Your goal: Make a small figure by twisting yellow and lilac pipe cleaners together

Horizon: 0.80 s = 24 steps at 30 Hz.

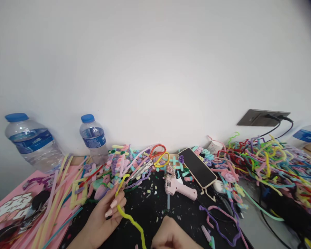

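Observation:
My left hand pinches a bent yellow pipe cleaner near its upper end. The fuzzy strand hangs down past my fingers and leaves the bottom edge of the view. Beside its lower part is my right hand, curled closed, its fingertips hidden; whether it grips the strand's lower end does not show. Ahead of my hands lie scissors with a red and a yellow handle loop, on a heap of pastel pipe cleaner pieces. A pink glue gun rests on the black work surface to their right.
A phone lies behind the glue gun. Tangled colourful pipe cleaners fill the right side. Water bottles stand against the wall at left. Long straight pipe cleaners lie on pink sheets. Black cables hang from a wall socket.

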{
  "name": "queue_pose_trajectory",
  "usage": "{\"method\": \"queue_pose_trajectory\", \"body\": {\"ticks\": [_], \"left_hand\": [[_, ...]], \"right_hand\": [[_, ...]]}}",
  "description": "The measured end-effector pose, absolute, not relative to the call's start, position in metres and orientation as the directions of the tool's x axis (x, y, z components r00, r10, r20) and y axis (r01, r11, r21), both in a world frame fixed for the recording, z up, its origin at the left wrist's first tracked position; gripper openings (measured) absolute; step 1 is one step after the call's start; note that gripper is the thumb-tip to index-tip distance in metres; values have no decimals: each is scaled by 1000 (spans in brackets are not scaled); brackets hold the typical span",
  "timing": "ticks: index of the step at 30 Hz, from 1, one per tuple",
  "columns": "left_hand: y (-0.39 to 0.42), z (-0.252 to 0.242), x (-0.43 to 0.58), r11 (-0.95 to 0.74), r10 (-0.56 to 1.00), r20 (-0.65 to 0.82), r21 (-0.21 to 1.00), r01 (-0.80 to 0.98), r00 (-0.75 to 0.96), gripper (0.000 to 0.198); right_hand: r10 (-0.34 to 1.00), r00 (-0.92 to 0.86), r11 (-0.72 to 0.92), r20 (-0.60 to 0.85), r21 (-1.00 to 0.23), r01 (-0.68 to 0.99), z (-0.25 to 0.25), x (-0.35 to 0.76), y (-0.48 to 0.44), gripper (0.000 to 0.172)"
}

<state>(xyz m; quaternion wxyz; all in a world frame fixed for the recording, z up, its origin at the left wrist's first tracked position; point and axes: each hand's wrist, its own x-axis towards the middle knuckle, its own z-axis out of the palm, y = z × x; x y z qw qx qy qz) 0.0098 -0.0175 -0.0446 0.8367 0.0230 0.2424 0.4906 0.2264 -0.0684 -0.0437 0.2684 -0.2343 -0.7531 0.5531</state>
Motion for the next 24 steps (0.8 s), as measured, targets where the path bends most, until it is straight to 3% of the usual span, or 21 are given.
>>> {"method": "queue_pose_trajectory", "body": {"ticks": [3,5,7,9,12,14,16,19,21,24], "left_hand": [[-18,-38,13,487,823,-455,253,-836,342,23],[-19,-34,18,497,797,-512,258,-828,319,25],[-21,-33,22,529,774,-551,291,-797,313,22],[-24,-35,24,566,764,-549,319,-760,339,20],[-27,-42,19,615,747,-493,256,-746,447,19],[-28,-47,13,620,762,-390,206,-757,518,18],[-29,-50,11,621,774,-321,221,-752,545,16],[-34,-52,21,682,731,-386,363,-635,563,10],[-40,-50,33,677,735,-414,495,-545,537,21],[-48,-44,47,686,710,-406,584,-434,576,29]], "right_hand": [[763,-645,-134,20,-973,-189,-50,231,-67,41],[815,-575,-387,-76,-809,-441,-51,229,-68,37],[839,-532,-461,-114,-669,-583,-50,226,-66,32],[847,-524,-462,-94,-619,-635,-47,223,-62,29],[868,-494,-429,-51,-576,-696,-44,223,-56,20],[882,-469,-406,-50,-585,-702,-45,223,-54,17],[885,-463,-373,-58,-685,-626,-49,219,-56,22],[894,-438,-259,-98,-909,-326,-57,210,-63,33],[889,-443,-220,-117,-957,-188,-61,205,-69,36],[897,-429,-190,-104,-968,-163,-64,202,-73,41]]}}
